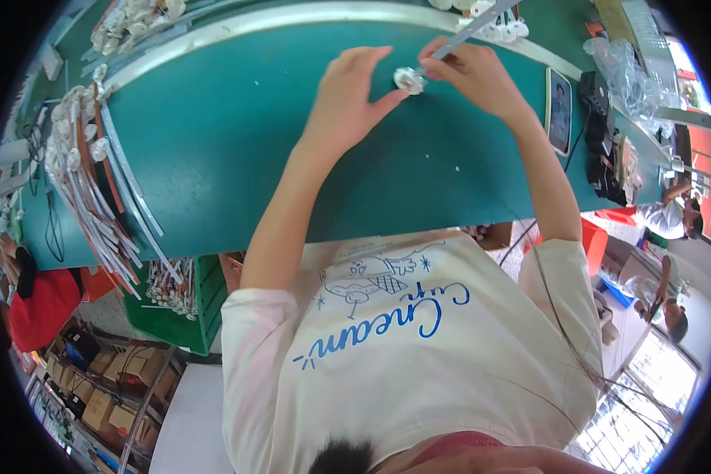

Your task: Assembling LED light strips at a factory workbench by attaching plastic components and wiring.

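Head view: over the green table point(237, 158), the left forearm point(288, 205) is angled forward and rightward, the right forearm point(549, 178) forward and leftward. The left hand point(347, 95) is held half open, its fingers extended and thumb stretched toward the white round piece point(409, 80); whether that piece is touched by the thumb cannot be told. By the right hand point(474, 75), the grey strip point(475, 27) is pinched near its lower end between thumb and curled fingers. The white round piece is set at that end, between the hands.
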A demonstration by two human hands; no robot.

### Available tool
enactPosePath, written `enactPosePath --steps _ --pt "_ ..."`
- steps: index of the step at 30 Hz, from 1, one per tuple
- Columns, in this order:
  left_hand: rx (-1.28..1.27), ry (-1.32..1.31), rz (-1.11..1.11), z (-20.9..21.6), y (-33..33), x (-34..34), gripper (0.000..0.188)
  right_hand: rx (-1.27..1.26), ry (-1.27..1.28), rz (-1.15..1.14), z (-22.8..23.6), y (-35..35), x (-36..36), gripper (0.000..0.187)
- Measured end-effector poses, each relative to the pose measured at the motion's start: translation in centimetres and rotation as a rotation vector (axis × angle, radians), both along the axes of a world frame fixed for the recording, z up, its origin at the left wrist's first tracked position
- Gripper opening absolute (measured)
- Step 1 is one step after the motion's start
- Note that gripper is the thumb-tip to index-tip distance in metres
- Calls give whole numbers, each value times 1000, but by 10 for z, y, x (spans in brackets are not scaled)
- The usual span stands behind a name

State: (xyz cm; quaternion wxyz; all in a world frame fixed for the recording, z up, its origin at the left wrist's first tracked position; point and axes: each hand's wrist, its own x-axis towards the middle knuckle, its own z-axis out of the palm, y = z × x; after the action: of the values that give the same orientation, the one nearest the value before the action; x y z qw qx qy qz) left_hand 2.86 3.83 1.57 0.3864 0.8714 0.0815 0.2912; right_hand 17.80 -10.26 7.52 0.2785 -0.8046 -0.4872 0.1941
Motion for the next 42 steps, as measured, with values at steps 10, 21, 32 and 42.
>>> enactPosePath --steps 10,21,32,42 --pt "617 644 1021 -5 195 -173 38 555 278 -461 23 4 170 46" --pt "494 765 1041 -9 249 -197 28 419 201 -448 18 -10 86 59" --pt "32 769 816 -4 258 -182 24 449 157 -408 8 -30 59 50" --pt "-281 660 734 -7 250 -154 31 413 205 -340 -5 -25 35 50"
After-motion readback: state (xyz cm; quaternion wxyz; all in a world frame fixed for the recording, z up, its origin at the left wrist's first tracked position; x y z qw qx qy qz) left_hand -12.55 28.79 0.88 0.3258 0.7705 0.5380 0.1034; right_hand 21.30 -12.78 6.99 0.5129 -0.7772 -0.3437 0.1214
